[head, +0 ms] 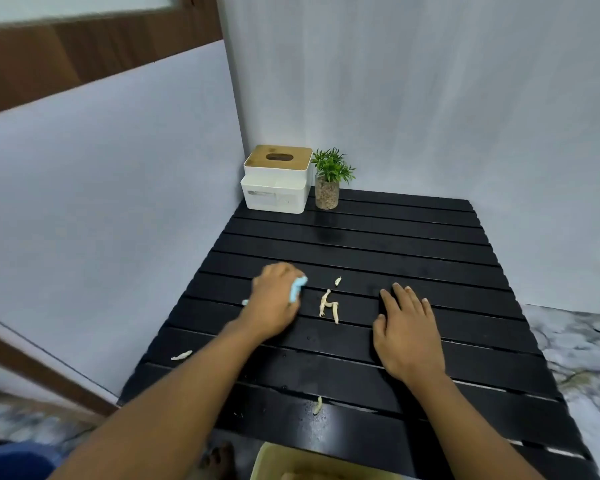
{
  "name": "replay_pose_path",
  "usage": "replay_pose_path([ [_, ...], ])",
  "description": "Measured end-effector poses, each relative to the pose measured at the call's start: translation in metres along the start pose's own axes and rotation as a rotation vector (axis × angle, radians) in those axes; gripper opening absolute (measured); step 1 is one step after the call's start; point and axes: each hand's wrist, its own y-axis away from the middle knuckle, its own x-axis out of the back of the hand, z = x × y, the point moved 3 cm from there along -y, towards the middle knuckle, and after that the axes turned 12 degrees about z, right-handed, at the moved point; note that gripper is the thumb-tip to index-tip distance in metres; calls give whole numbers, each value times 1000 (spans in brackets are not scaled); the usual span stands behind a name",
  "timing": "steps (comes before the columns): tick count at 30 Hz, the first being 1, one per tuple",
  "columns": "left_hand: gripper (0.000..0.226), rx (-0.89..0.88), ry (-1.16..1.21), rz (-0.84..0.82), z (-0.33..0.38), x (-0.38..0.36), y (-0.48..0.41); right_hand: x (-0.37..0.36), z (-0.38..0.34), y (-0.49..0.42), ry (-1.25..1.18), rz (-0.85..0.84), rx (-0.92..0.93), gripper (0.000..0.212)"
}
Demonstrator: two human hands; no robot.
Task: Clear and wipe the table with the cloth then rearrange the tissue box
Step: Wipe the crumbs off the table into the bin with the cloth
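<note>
A black slatted table (413,237) fills the middle of the view. My left hand (274,303) presses a bunched light-blue cloth (297,289) onto the slats left of centre. Just right of the cloth lie pale twisted scraps (328,304), with a small bit (338,280) above them. More scraps lie at the left edge (182,355) and near the front (318,405). My right hand (407,330) rests flat on the table, fingers apart, holding nothing. A white tissue box with a wooden lid (276,180) stands in the far left corner.
A small green plant in a glass jar (328,188) stands right beside the tissue box. White walls close the back and left sides. A yellowish bin (291,460) sits below the table's front edge, a blue container (11,459) at bottom left. Marbled floor (582,348) lies to the right.
</note>
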Motion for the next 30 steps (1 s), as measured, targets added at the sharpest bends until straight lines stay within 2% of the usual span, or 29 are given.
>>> replay_pose_path([
  [4,35,-47,72,-34,66,-26,11,5,0,1,-48,-11,-10,52],
  [7,35,-47,200,-98,88,-28,23,11,2,3,-88,-19,4,49],
  [10,32,-56,238,-111,74,-12,21,15,6,2,-102,-8,18,48],
  [15,29,-34,85,-81,13,19,-14,13,4,2,-75,-4,31,49],
  [21,34,-18,22,-80,14,-16,-47,5,7,-2,-71,27,23,50],
  [23,34,-128,54,-129,33,-33,-43,3,6,-4,-59,31,21,50],
  [27,28,-433,195,-333,64,-32,-20,3,6,-4,-72,27,29,50],
  [30,26,-343,300,-184,45,3,-17,7,7,-2,-125,28,31,48],
])
